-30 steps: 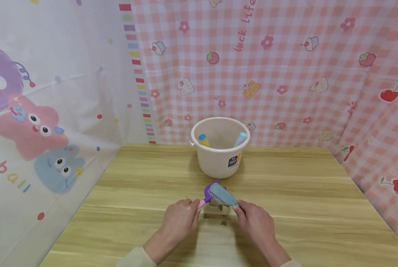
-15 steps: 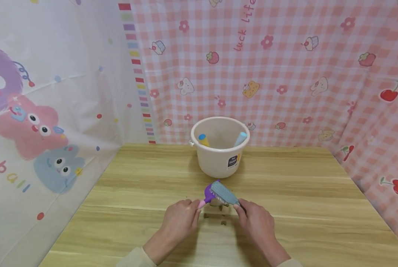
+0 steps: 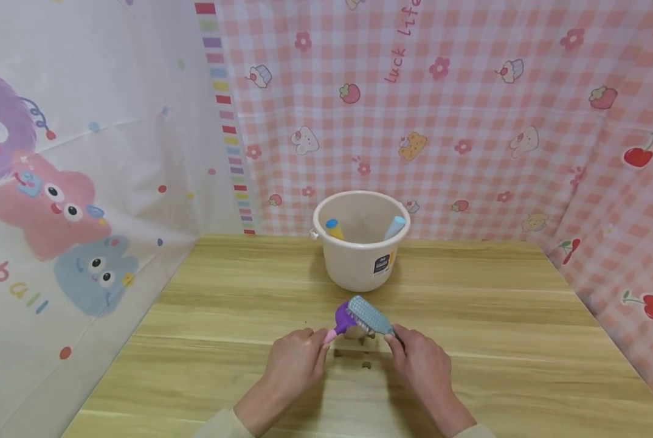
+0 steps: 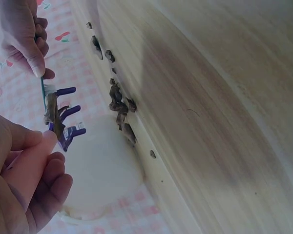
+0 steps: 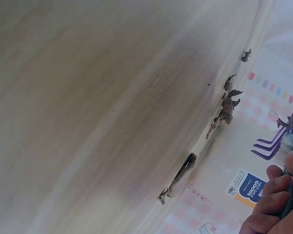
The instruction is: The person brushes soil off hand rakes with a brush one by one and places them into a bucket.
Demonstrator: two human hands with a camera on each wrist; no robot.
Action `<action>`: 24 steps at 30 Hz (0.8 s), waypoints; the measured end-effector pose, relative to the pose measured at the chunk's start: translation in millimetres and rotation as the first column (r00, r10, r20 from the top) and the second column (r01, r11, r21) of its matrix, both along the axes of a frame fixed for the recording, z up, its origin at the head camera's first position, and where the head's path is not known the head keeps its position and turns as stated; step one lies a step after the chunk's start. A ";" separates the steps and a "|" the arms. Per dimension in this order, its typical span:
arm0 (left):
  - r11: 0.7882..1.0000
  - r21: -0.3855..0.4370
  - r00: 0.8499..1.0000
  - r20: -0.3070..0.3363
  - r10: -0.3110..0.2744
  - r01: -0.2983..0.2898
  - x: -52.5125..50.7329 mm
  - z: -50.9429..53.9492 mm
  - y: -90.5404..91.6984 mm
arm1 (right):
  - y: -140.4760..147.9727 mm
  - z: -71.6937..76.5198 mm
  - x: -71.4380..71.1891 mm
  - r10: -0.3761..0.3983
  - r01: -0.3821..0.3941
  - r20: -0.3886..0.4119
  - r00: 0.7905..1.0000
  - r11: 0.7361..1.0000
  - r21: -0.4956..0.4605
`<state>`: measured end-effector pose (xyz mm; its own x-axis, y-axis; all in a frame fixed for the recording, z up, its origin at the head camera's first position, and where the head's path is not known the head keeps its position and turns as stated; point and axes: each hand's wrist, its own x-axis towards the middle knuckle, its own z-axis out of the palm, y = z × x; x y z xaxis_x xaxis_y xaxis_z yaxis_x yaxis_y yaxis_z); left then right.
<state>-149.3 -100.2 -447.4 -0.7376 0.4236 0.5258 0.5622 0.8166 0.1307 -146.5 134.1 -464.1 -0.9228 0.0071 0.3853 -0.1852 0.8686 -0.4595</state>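
My left hand grips the pink handle of a small hand rake with bent purple tines. Brown, dirt-like clumps cling to the rake head in the left wrist view. In my right hand is a grey-blue scrubbing brush, held by its handle. The brush head lies across the rake, its pale bristles turned toward the purple tines. Several dark brown clumps lie on the wooden table beneath the two tools, partly hidden by them in the head view.
Behind the tools stands a cream bucket. Inside it are a yellow handle with a blue end and a light blue handle. A pink checked cloth hangs behind the table, and a white cartoon-print cloth hangs at the left.
The brush head has shifted slightly to the right across the rake. Both hands stay in nearly the same place, and so do the clumps on the table.
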 end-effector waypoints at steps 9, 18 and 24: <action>0.999 0.024 1.000 0.012 0.028 -0.028 3.5 -2.5 -1.7 | 11.0 -0.6 -4.3 -0.030 0.030 -0.022 0.999 0.999 0.020; 0.998 0.029 0.998 0.025 0.057 -0.057 5.1 -2.1 -1.9 | 10.0 9.4 1.9 0.004 -0.004 -0.011 1.000 0.999 -0.046; 0.998 0.030 0.998 0.006 0.061 -0.061 5.6 -2.6 0.6 | -2.6 12.4 10.4 0.044 -0.044 0.035 0.998 0.999 -0.016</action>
